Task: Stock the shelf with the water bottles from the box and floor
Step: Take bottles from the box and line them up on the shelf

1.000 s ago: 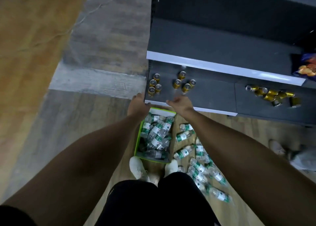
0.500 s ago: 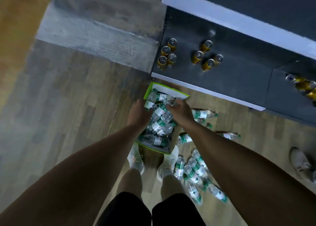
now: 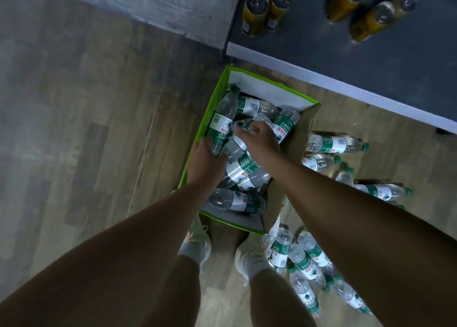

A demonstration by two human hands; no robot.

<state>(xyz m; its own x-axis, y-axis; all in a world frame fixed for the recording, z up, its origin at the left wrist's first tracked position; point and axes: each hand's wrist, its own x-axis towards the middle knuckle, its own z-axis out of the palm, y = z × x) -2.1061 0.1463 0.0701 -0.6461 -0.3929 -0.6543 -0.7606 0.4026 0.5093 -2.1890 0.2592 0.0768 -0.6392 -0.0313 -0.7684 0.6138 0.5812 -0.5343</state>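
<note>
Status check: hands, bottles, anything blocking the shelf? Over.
Left hand grips a bottle in the box; right hand on another, grip unclear. Visible shelf holds only cans. Loose bottles litter floor by feet.

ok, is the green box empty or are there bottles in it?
Not empty. The green box holds several water bottles lying on their sides in a loose pile, labels and caps visible.

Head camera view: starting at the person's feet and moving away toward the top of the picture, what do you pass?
Shoes → green box of water bottles, left hand and right hand in it → white shelf edge → gold cans.
</note>
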